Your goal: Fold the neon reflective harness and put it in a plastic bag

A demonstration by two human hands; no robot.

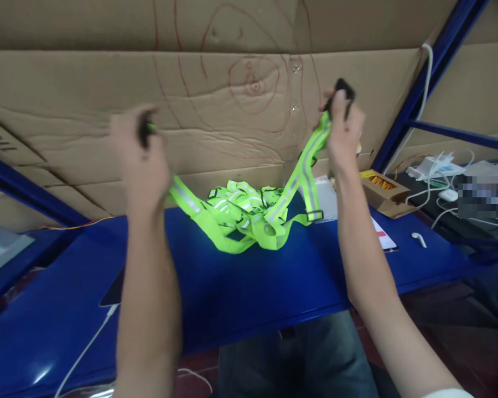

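Observation:
Raised at the left, my left hand (139, 155) is closed round a black buckle (144, 130) at one end of a neon-green reflective strap (186, 202). Motion blurs this hand somewhat. Up at the right, my right hand (343, 124) pinches another black buckle (343, 94) on a green strap with a silver stripe (315, 145). A short piece of webbing with a black slider (314, 215) hangs below it. Both straps droop down toward a tangled heap of the same green reflective straps (240, 204) on the blue table (249, 287).
Cardboard (108, 88) with red drawn lines stands behind the table. To the right are a clear plastic bag (326, 199), an open small carton (384, 193), a white earbud (419, 239) and tangled white cables (435, 177). A dark phone (113, 290) with a white cable (85, 351) lies left.

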